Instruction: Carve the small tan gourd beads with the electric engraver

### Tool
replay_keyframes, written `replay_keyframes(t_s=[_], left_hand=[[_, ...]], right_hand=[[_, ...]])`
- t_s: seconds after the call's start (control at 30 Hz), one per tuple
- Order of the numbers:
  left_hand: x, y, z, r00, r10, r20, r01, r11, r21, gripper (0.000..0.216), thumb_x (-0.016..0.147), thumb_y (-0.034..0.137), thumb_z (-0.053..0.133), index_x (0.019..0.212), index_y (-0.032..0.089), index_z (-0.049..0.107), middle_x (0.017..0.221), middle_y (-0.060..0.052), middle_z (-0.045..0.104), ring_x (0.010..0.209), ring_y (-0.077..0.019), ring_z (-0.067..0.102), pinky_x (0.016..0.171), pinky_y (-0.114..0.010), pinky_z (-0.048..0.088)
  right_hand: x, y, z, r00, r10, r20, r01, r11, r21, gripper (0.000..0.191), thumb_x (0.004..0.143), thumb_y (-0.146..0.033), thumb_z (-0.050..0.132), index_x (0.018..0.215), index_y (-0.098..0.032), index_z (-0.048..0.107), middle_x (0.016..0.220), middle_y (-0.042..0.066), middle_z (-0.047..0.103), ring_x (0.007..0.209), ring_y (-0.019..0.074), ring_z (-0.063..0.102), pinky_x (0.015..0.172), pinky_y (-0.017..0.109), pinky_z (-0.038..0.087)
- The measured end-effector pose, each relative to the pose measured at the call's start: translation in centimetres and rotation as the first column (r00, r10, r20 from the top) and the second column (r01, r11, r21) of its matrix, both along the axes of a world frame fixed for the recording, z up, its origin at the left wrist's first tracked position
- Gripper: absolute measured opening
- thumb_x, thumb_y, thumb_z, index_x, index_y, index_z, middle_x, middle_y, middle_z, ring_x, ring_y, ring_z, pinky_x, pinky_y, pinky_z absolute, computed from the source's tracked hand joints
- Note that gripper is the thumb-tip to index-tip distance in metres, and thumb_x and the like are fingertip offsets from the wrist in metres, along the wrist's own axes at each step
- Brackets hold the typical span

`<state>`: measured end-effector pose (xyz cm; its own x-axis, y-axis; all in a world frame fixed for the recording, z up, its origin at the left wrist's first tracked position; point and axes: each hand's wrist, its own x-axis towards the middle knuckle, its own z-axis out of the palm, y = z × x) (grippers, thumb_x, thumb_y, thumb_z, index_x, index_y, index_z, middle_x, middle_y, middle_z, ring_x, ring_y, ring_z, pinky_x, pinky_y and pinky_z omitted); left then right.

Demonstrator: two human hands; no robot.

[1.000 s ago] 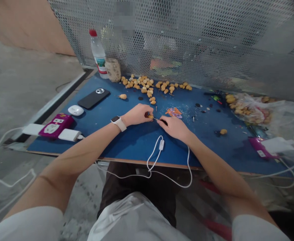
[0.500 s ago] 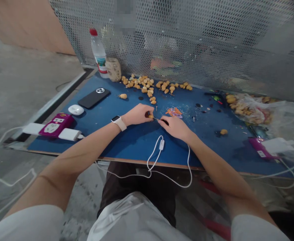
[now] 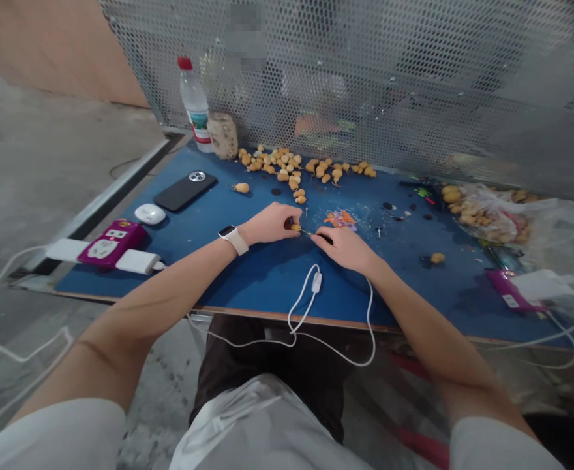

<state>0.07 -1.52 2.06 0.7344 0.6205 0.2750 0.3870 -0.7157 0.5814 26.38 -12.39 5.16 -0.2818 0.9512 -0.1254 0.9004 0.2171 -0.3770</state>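
Head cam: one piece mid-work, by the look of it. Left hand (image 3: 277, 223) pinches a small gourd-like piece (image 3: 295, 228); right hand (image 3: 344, 246) grips a thin tool (image 3: 306, 232), its tip at or just beside the piece, contact too small to confirm. Hands apart, only the tool bridging the gap. Piece sits at left fingertips, left of right hand, over the blue table (image 3: 252, 277). Loose pile (image 3: 282, 160) along the back edge, more in a plastic bag (image 3: 492, 215) at right; can't tell which are finished or untouched. Orange-purple scraps (image 3: 340, 219) lie just beyond right hand, pale specks around them
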Motion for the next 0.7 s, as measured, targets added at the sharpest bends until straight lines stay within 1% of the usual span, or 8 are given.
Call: replay_keyframes(t_s=[0.17, 0.37, 0.5, 0.7], left_hand=[[0.0, -0.1, 0.1, 1.000, 0.012, 0.004, -0.012, 1.000, -0.001, 0.031, 0.096, 0.018, 0.096, 0.086, 0.023, 0.067, 0.085, 0.002, 0.078, 0.079, -0.0184, 0.071, 0.082, -0.031, 0.048], [0.0, -0.2, 0.2, 1.000, 0.007, 0.007, -0.007, 1.000, -0.004, 0.031, 0.095, 0.017, 0.095, 0.085, 0.023, 0.067, 0.084, 0.002, 0.078, 0.079, -0.0181, 0.071, 0.083, -0.031, 0.048], [-0.1, -0.1, 0.2, 1.000, -0.015, 0.009, 0.014, 1.000, 0.013, 0.031, 0.095, 0.019, 0.095, 0.084, 0.023, 0.066, 0.084, 0.001, 0.079, 0.079, -0.0180, 0.070, 0.081, -0.031, 0.047], [-0.1, 0.1, 0.0, 1.000, -0.006, 0.002, 0.006, 0.999, 0.033, 0.032, 0.095, 0.021, 0.095, 0.084, 0.023, 0.065, 0.084, 0.001, 0.079, 0.079, -0.0183, 0.071, 0.080, -0.031, 0.047]], right_hand=[[0.1, 0.0, 0.0, 1.000, -0.015, 0.004, 0.015, 1.000, -0.003, 0.041, 0.135, -0.045, 0.056, 0.129, -0.022, 0.089, 0.124, 0.016, 0.097, 0.112, 0.0350, 0.091, 0.090, 0.040, 0.054], [-0.2, -0.1, 0.1, 1.000, -0.005, 0.023, 0.005, 1.000, 0.019, 0.042, 0.135, -0.045, 0.055, 0.130, -0.023, 0.090, 0.127, 0.017, 0.098, 0.117, 0.0376, 0.092, 0.095, 0.042, 0.059], [-0.7, -0.3, 0.3, 0.996, -0.017, 0.091, 0.015, 1.000, 0.017, 0.043, 0.136, -0.045, 0.053, 0.137, -0.021, 0.089, 0.130, 0.018, 0.098, 0.121, 0.0390, 0.092, 0.095, 0.043, 0.058], [-1.0, -0.3, 0.3, 0.994, -0.018, 0.103, 0.018, 1.000, 0.004, 0.044, 0.136, -0.043, 0.051, 0.138, -0.020, 0.088, 0.131, 0.019, 0.097, 0.121, 0.0391, 0.091, 0.094, 0.044, 0.056]])
